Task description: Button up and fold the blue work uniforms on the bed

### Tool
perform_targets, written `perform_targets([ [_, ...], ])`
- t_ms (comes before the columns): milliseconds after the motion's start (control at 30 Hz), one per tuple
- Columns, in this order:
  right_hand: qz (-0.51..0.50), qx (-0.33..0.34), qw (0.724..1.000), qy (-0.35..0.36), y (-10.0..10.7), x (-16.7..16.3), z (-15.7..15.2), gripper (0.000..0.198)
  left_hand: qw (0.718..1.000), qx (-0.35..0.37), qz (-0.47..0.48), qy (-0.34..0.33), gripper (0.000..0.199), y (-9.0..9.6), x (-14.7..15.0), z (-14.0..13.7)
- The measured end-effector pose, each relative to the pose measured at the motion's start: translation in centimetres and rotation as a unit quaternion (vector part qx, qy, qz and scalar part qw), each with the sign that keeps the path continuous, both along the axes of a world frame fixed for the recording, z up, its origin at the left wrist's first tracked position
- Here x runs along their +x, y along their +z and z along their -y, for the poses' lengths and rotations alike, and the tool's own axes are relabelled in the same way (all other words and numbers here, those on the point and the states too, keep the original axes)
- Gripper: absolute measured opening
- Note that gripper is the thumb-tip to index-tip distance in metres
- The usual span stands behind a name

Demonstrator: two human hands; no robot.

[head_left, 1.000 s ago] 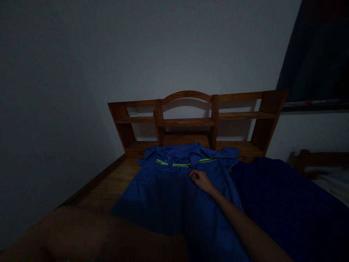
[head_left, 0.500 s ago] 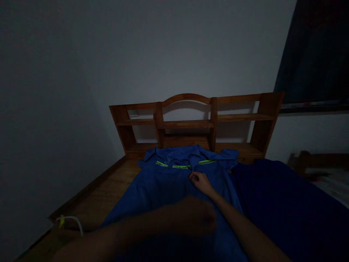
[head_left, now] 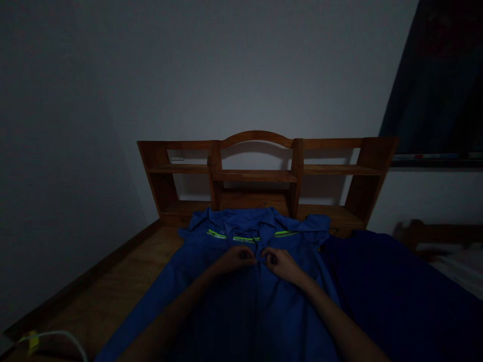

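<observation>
Since half a second ago, the left hand (head_left: 239,259) has come up out of the low, blurred foreground to the middle of the blue shirt (head_left: 241,296), while the right hand (head_left: 282,264) has stayed by the front opening. Head view, taking the headboard (head_left: 256,175) as landmark: the shirt lies spread, front up, directly before it, collar (head_left: 267,230) nearest its centre section. Both hands are loosely curled, thumbs close to the forefingers, facing each other across the opening below the collar; whether either pinches cloth or a fastening is too dark to tell. Work on that front opening seems the step in hand, and the next move probably calls for a fine fingertip grip with the two edges brought level. The shirt looks soft and matt, lightly creased, with bright yellow-green stripes (head_left: 286,234) across the chest. Smooth wooden boards (head_left: 139,256) show grain before the headboard's left end; before its right end lies a flat, deeper-blue cloth (head_left: 388,286). Farther forward on the left, a pale cord (head_left: 60,332) bends in an arc.
</observation>
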State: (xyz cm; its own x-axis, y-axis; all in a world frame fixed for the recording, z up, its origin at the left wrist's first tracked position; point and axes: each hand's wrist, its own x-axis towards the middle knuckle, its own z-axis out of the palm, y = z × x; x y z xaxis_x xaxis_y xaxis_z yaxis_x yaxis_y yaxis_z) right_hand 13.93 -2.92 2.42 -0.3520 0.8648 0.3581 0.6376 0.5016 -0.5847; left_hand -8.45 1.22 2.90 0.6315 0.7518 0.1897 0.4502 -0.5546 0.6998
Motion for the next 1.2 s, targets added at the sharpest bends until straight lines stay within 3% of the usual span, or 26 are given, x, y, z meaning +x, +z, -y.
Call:
perform_targets([
  [100, 0.015, -0.013, 0.999, 0.049, 0.7, 0.1, 0.2, 0.026, 0.999, 0.008, -0.004, -0.04, 0.031, 0.1, -0.4, 0.2],
  [267, 0.043, -0.06, 0.992, 0.097, 1.4, 0.0, 0.6, 0.02, 1.0, 0.009, 0.005, -0.017, 0.026, 0.0, -0.5, 0.5],
  [367, 0.053, -0.063, 0.991, 0.102, 1.5, -0.3, 0.9, 0.031, 0.999, -0.021, 0.031, 0.006, 0.023, 0.2, -0.4, 1.1],
  [533, 0.066, -0.053, 0.993, 0.084, 1.7, -0.5, 1.0, 0.055, 0.978, -0.152, 0.14, 0.021, 0.027, -0.2, -0.2, 1.5],
  [700, 0.063, -0.051, 0.993, 0.084, 1.7, -0.3, 0.8, 0.02, 0.941, -0.279, 0.186, 0.038, 0.035, -0.6, -0.2, 0.8],
  [767, 0.059, -0.038, 0.994, 0.079, 1.5, -0.4, 0.7, 0.019, 0.928, -0.314, 0.198, 0.043, 0.036, -0.5, -0.2, 0.8],
  [1000, 0.067, -0.006, 0.996, 0.063, 1.5, -0.5, 0.6, 0.026, 0.937, -0.296, 0.177, 0.062, 0.032, -0.7, -0.3, 0.6],
  [1200, 0.093, -0.003, 0.994, 0.062, 1.9, -0.4, 1.2, 0.028, 0.965, -0.231, 0.117, 0.047, 0.016, -0.5, 0.9, -0.6],
])
